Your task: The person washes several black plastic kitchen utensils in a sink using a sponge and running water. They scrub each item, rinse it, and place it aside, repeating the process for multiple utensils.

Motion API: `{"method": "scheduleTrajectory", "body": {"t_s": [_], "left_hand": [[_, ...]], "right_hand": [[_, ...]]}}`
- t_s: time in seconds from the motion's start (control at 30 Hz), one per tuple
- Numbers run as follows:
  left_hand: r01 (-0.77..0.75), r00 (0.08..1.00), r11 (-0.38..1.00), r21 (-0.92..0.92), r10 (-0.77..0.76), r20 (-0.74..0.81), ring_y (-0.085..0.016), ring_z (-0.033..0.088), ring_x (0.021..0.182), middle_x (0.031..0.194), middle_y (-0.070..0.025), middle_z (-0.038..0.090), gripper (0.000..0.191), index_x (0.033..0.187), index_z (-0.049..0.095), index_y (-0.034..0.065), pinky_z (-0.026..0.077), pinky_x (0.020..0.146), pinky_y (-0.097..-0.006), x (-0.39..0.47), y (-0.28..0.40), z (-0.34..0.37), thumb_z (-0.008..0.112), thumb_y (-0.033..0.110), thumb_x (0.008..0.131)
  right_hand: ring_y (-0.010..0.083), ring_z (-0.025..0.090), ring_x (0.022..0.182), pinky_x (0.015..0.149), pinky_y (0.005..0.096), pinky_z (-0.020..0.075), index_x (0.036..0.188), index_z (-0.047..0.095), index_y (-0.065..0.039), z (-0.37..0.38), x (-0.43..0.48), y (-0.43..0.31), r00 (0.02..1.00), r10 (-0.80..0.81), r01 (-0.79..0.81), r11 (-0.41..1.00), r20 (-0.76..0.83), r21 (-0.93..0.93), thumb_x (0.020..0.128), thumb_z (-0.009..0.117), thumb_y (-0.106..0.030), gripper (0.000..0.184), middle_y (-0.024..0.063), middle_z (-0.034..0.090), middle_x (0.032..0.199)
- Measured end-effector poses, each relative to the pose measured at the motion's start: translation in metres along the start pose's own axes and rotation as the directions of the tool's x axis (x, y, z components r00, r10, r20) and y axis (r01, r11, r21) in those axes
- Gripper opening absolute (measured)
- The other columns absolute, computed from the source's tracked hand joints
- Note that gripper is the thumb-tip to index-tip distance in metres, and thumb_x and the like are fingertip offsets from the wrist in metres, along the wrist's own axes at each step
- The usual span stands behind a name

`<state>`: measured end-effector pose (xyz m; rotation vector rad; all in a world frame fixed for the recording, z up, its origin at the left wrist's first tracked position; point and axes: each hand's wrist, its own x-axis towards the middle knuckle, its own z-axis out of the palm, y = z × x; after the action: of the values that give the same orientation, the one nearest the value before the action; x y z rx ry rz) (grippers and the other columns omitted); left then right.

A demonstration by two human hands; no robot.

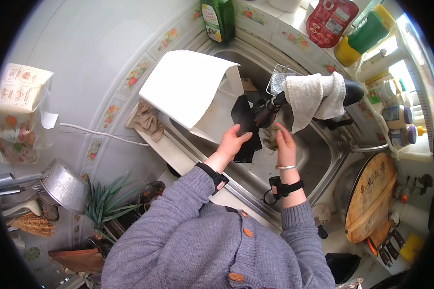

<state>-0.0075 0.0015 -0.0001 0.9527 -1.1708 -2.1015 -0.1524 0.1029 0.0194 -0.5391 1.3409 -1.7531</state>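
Note:
My left hand (233, 142) grips the edge of a black angular part (246, 126), thumb and fingers on it, over the stainless steel sink (320, 159). Beneath the dark faucet head (267, 113), my right hand (285, 142) holds a greenish-brown scrubber (271, 138), which looks blurred. A large white plastic housing (188, 90) rests tilted across the left side of the sink, beside the black part. Over the faucet hangs a beige cloth (313, 97). Whether water is running cannot be told.
A green dish soap bottle (218, 21) stands at the back corner. A crumpled brown rag (146, 121) lies on the left ledge. A round wooden board (370, 198) leans at the right near several knives (390, 249). A wire soap holder (280, 77) sits behind the faucet.

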Motion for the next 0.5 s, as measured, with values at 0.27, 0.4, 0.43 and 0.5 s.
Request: {"method": "scheduleTrajectory", "body": {"t_s": [0.27, 0.4, 0.43, 0.5], "left_hand": [[0.018, 0.998, 1.000, 0.010, -0.019, 0.065, -0.012, 0.056, 0.095, 0.103, -0.0041, 0.061, 0.031, 0.104, 0.056, 0.0018, 0.045, 0.084, -0.0265, -0.011, -0.008, 0.014, 0.062, -0.006, 0.075], [-0.130, 0.989, 0.975, 0.178, 0.140, -0.044, -0.013, 0.056, 0.095, 0.103, -0.0039, 0.061, 0.034, 0.106, 0.055, 0.0020, 0.043, 0.085, -0.0261, -0.006, -0.006, 0.004, 0.063, -0.005, 0.074], [-0.087, 0.995, 0.974, 0.210, 0.095, -0.029, -0.013, 0.056, 0.095, 0.103, -0.0038, 0.061, 0.035, 0.107, 0.054, 0.0018, 0.043, 0.085, -0.0259, -0.005, -0.006, 0.002, 0.063, -0.005, 0.074], [0.000, 1.000, 0.972, 0.233, 0.003, -0.013, -0.013, 0.056, 0.094, 0.103, -0.0037, 0.061, 0.035, 0.108, 0.054, 0.0015, 0.043, 0.085, -0.0257, -0.005, -0.005, 0.001, 0.064, -0.004, 0.074]], "right_hand": [[0.0338, 0.043, 0.118, 0.097, 0.0386, 0.0359, 0.116, 0.051, 0.001, 0.047, 0.047, 0.037, 0.969, -0.242, 0.232, 0.847, 0.042, -0.478, 0.079, 0.055, -0.004, 0.038, 0.0191, 0.050, 0.122], [0.0302, 0.055, 0.101, 0.087, 0.0370, 0.0423, 0.113, 0.051, 0.001, 0.053, 0.040, 0.045, 0.968, -0.222, 0.249, 0.807, 0.116, -0.536, 0.078, 0.061, -0.010, 0.038, 0.0196, 0.058, 0.108], [0.0269, 0.058, 0.095, 0.084, 0.0355, 0.0443, 0.110, 0.053, 0.001, 0.054, 0.034, 0.046, 0.927, -0.356, 0.349, 0.703, 0.118, -0.620, 0.078, 0.062, -0.009, 0.035, 0.0178, 0.061, 0.103], [0.0222, 0.060, 0.089, 0.080, 0.0333, 0.0457, 0.105, 0.056, 0.002, 0.056, 0.032, 0.044, 0.991, -0.136, 0.121, 0.901, -0.006, -0.416, 0.076, 0.064, -0.009, 0.031, 0.0143, 0.063, 0.097]]}}
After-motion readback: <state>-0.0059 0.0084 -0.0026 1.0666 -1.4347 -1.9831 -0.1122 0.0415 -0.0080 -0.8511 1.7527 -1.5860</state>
